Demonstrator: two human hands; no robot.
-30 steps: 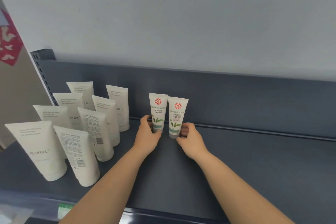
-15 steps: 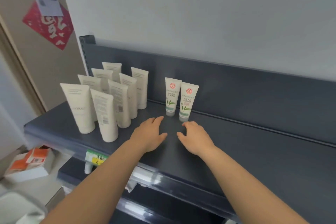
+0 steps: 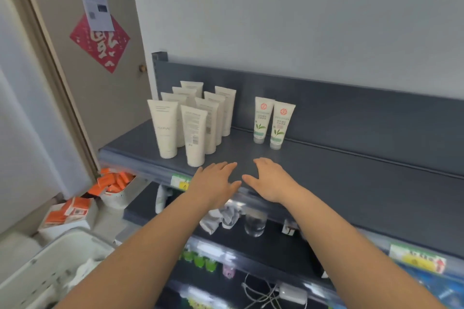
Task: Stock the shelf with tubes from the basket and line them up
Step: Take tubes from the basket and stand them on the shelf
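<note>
Far left, low: white basket [image 3: 62,241], slotted walls, contents blurred, can't tell what's inside. Just behind it, a white box of orange packs [image 3: 72,211], then a tub [image 3: 114,187] with more orange packs, both on the floor. Above them is the door, with a red paper diamond [image 3: 100,42] on it and a white note [image 3: 96,5] overlapping the diamond's top corner.

Shelf [image 3: 364,183]: dark grey. At its left end are the white tubes [image 3: 193,133], eight as far as I can count. They stand cap-down in two rough columns running front to back. The columns are packed close and the labels don't all face the same way.

My left hand [image 3: 216,183] is palm down over the front edge of the shelf, just right of the nearest white tube. Its fingers [image 3: 226,165] are straight and spread, holding nothing. Contact with the shelf: can't tell.

Further back, near the rear panel, the two leaf tubes [image 3: 263,119] stand upright, cap-down, side by side and about touching. They're well apart from both hands and a gap away from the white group.

My right hand [image 3: 270,179] is also palm down, beside the left. Its fingers [image 3: 261,162] are loosely bent and grip nothing.

Lower shelf under the hands: crumpled cloth [image 3: 221,217], clear glass [image 3: 254,224]. Lower down, a cable and adapter [image 3: 291,293].
</note>
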